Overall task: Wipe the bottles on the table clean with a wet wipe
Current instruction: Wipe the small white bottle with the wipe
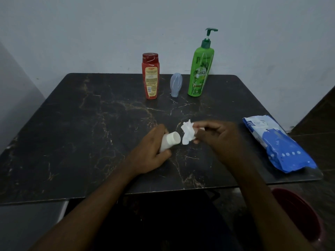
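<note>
My left hand [150, 151] grips a small white bottle [169, 142], tilted with its cap end pointing up and right, just above the dark marble table [81, 133]. My right hand [217, 138] pinches a crumpled white wet wipe [187, 134] that sits right beside the bottle's cap. At the back of the table a red bottle [150, 77] and a green pump bottle [200, 69] stand upright. Between them a small translucent bottle [175, 85] stands on its cap.
A blue and white wet-wipe pack [277, 144] lies near the table's right edge. A dark red bin [299, 220] stands on the floor below the right front corner. A pale wall rises directly behind the table.
</note>
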Demonstrator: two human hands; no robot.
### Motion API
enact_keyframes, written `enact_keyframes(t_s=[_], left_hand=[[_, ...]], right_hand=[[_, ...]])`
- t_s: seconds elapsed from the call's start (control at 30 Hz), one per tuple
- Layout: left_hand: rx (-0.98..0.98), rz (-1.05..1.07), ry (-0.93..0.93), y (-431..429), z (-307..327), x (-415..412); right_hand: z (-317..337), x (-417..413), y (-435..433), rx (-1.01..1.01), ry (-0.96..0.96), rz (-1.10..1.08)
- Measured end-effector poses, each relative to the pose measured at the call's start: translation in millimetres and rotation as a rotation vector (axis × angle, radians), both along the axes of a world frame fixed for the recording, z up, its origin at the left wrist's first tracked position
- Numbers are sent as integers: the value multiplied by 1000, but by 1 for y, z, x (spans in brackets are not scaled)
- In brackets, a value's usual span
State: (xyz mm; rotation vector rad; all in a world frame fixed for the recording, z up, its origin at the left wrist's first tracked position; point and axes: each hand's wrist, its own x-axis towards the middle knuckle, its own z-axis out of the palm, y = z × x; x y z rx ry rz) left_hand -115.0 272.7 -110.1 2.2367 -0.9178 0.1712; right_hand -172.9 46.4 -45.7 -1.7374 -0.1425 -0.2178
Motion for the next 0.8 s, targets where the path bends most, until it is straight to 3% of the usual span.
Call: enact_keyframes(t_s=[0.23,0.5,0.7,0.8], left_hand=[[22,-20,-17,-1,-3,0],[10,-39,-10,-1,-1,-1],[14,-35,-4,1,-2,0],[16,-34,-3,0,-1,-1]], right_hand=[[-6,8,10,-545,-194,86],[-2,8,8,-535,-38,101],[-1,14,10,-552,-55,42],[1,10,7,-567,-13,116]])
